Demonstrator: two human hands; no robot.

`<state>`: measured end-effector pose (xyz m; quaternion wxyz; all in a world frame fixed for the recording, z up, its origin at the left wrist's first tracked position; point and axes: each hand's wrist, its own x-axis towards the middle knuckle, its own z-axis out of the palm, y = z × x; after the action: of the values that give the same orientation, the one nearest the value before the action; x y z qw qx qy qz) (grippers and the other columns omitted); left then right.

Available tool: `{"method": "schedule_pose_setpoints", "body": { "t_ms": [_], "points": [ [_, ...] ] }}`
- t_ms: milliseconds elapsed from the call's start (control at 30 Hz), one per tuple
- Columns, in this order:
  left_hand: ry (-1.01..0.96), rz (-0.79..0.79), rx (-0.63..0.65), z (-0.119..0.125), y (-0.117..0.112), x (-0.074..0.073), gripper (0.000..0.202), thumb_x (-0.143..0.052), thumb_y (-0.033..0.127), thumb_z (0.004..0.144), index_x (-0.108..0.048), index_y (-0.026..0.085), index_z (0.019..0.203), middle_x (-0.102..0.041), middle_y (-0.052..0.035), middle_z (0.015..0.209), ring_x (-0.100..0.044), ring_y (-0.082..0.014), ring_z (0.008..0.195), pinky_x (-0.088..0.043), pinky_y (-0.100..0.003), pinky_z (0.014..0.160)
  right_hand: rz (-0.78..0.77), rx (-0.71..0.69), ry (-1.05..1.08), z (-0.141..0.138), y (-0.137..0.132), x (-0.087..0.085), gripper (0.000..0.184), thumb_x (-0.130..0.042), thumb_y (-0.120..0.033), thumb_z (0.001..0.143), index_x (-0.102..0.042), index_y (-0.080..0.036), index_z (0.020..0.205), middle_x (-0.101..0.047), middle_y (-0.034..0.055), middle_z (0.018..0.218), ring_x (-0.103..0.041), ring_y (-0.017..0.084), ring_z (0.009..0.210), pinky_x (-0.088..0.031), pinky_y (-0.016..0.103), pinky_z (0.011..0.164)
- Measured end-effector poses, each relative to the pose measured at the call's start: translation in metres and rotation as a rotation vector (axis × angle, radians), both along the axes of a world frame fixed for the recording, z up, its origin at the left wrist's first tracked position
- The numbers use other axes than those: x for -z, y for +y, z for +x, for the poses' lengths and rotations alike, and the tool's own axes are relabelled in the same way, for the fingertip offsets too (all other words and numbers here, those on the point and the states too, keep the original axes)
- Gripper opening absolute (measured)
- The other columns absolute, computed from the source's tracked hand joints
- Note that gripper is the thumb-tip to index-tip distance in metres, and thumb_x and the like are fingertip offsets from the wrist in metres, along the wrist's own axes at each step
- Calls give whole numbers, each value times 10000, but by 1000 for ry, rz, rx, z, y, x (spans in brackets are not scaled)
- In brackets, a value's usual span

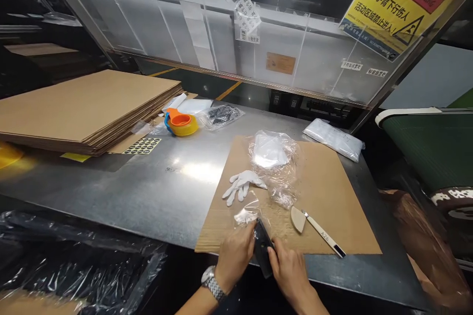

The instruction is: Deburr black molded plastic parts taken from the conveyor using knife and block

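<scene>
Both hands grip a small flat black object [263, 251] at the near edge of a brown cardboard sheet [332, 197]. My left hand [236, 253], with a metal wristwatch, pinches its left side. My right hand [290, 268] holds its right side. A scrap of clear film [246, 215] lies just above the left fingers. A white glove [242, 184] lies on the cardboard beyond. A crumpled clear plastic bag [275, 162] with something white inside sits further back. A scraper-like tool [318, 229] with a white handle lies to the right.
The steel table [148, 192] carries a stack of cardboard sheets [84, 106] at the left, an orange-and-yellow tape dispenser [181, 123], a sticker sheet [143, 145] and bagged items [334, 139]. Black plastic film [74, 256] hangs at the near left. A clear guard with a yellow warning sign [399, 2] stands behind.
</scene>
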<state>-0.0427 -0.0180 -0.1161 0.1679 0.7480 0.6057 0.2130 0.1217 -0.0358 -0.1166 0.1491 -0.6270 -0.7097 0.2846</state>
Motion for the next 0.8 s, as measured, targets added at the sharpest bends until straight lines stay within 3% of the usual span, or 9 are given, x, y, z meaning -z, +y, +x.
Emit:
{"method": "schedule_pose_setpoints", "body": {
  "t_ms": [100, 167, 300, 400, 500, 600, 667, 733, 800],
  "points": [
    [19, 6, 126, 10, -11, -7, 299, -409, 143, 823, -639, 179, 1012, -691, -84, 744, -642, -238, 698, -489, -333, 633, 17, -9, -55, -6, 3, -10, 366, -365, -302, 884, -490, -168, 1200, -657, 98, 670, -612, 235, 580, -333, 287, 544],
    [21, 3, 189, 11, -14, -15, 291, -429, 137, 810, -642, 196, 999, -695, -68, 736, -645, -220, 676, -484, -303, 607, 24, -14, -79, -6, 9, -21, 349, -348, -269, 883, -508, -153, 1171, -652, 98, 657, -608, 232, 579, -325, 282, 535],
    [34, -12, 206, 6, -8, -39, 309, -412, 117, 807, -624, 183, 1021, -710, -81, 790, -657, -229, 703, -465, -298, 593, 40, -63, -76, 2, 28, -54, 255, -397, -274, 867, -618, -185, 776, -611, 66, 600, -566, 190, 561, -278, 260, 515],
    [35, -31, 210, 5, 6, -61, 294, -404, 123, 814, -630, 206, 981, -712, -53, 730, -655, -213, 644, -426, -275, 548, 23, -178, 2, 10, 49, -84, 346, -452, -300, 844, -552, -183, 534, -530, 3, 478, -485, 118, 473, -232, 234, 478],
    [24, -40, 218, 8, 22, -86, 257, -410, 155, 824, -646, 224, 898, -700, -24, 664, -646, -202, 610, -389, -264, 525, -3, -288, 96, 20, 68, -112, 340, -504, -222, 788, -505, -175, 451, -461, -38, 407, -404, 74, 409, -215, 217, 458],
    [6, -26, 210, 14, 35, -110, 240, -422, 168, 813, -650, 220, 868, -697, -24, 676, -641, -197, 640, -383, -262, 550, 13, -304, 168, 35, 77, -135, 227, -478, -94, 732, -576, -176, 544, -494, -44, 463, -415, 72, 447, -247, 210, 478],
    [-25, -24, 236, 18, 42, -122, 237, -429, 173, 805, -654, 224, 861, -697, -15, 679, -637, -182, 636, -386, -251, 550, -1, -317, 214, 48, 74, -144, 213, -457, -87, 744, -639, -195, 730, -533, -51, 506, -453, 75, 467, -289, 197, 484],
    [-79, -9, 280, 26, 45, -131, 235, -429, 201, 815, -657, 234, 860, -695, -2, 664, -635, -168, 613, -390, -241, 531, -133, -245, 447, 62, 64, -143, 188, -511, -178, 777, -633, -198, 920, -568, -51, 529, -467, 76, 442, -316, 187, 457],
    [-134, 61, 330, 37, 45, -133, 231, -429, 252, 831, -653, 240, 883, -690, 5, 635, -636, -167, 578, -399, -240, 509, -263, -19, 810, 70, 48, -130, 320, -575, -396, 775, -586, -178, 1008, -565, -48, 529, -428, 67, 396, -301, 177, 413]
  ]
}}
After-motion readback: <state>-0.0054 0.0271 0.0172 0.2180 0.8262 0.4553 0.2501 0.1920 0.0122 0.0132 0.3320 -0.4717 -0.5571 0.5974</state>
